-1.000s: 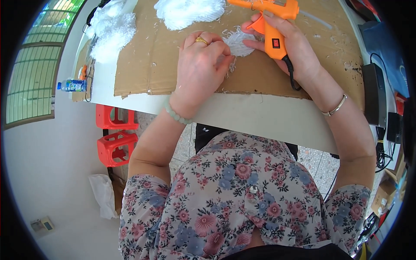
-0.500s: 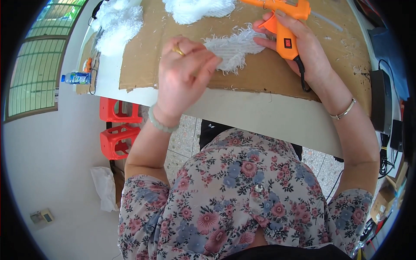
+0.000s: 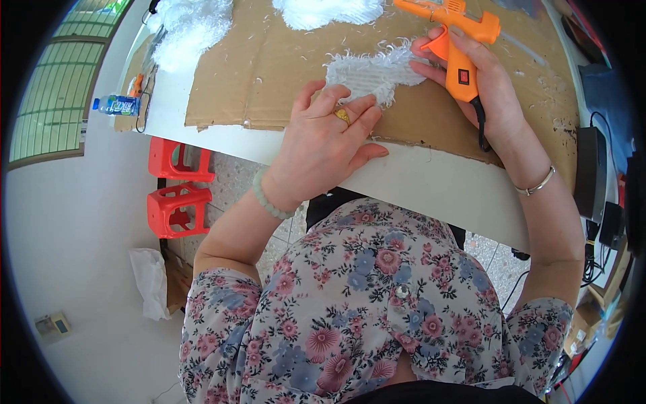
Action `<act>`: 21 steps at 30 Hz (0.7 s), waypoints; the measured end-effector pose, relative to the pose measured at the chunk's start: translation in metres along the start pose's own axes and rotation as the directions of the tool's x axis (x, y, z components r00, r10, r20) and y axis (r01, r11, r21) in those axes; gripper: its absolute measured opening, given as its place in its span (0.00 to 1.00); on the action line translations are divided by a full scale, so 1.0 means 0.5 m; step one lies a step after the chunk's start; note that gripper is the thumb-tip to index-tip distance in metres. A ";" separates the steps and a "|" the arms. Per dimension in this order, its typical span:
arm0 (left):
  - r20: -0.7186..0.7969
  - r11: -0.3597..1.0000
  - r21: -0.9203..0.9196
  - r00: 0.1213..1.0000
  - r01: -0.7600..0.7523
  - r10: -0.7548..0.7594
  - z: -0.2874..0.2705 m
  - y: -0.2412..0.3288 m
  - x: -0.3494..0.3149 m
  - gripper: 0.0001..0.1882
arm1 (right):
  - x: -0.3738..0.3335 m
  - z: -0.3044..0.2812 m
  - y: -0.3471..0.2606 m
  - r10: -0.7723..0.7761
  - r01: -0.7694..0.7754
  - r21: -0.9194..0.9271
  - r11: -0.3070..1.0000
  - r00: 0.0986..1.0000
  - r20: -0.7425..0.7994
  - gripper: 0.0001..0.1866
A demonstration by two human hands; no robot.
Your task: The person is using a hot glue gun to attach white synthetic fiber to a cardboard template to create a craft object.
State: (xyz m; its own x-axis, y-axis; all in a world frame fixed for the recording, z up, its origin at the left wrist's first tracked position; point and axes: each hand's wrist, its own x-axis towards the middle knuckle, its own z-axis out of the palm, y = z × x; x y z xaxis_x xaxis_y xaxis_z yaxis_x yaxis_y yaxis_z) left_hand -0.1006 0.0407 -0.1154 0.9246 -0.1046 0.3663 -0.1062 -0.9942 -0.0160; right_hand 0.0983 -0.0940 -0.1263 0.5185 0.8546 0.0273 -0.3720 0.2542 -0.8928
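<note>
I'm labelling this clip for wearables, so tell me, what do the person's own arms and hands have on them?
Both hands are ungloved. The left hand wears a gold-coloured ring, with a pale green beaded bracelet at its wrist. The right hand has a slim silvery bangle beyond its wrist. Short whitish sleeves with pink and blue flowers cover the upper arms.

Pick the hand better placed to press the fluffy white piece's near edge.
Left hand, probably: it's at the near edge of the white piece and shows no tool. The right hand grips the orange glue gun.
</note>
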 end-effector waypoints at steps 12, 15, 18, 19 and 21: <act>-0.131 0.968 -0.231 0.982 0.102 -0.134 -0.007 -0.026 0.018 0.17 | -0.003 0.007 -0.007 0.002 -0.002 -0.019 1.000 1.000 -0.021 0.17; -0.072 0.998 -0.054 0.996 0.041 -0.045 0.001 -0.013 0.024 0.16 | -0.001 0.003 -0.005 0.013 -0.011 0.023 1.000 0.999 -0.051 0.17; -0.132 0.984 -0.149 0.984 0.100 -0.120 -0.001 -0.044 0.024 0.15 | -0.003 0.002 -0.006 0.040 -0.038 0.032 0.999 0.997 -0.070 0.16; -0.132 0.984 -0.148 0.984 0.101 -0.121 -0.002 -0.062 0.020 0.15 | -0.002 0.001 -0.002 0.028 -0.025 0.046 0.999 0.996 -0.083 0.16; -0.190 0.946 -0.237 0.944 0.221 -0.269 -0.010 -0.102 0.011 0.14 | -0.005 0.002 -0.002 0.016 -0.010 0.060 0.998 0.995 -0.095 0.16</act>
State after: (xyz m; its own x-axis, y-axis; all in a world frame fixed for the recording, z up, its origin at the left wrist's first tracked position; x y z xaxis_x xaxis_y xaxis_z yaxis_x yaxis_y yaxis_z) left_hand -0.0920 0.0912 -0.1081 0.8324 0.1728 0.5266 0.0176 -0.9579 0.2865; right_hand 0.0967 -0.0958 -0.1250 0.5835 0.8116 -0.0297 -0.4231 0.2726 -0.8641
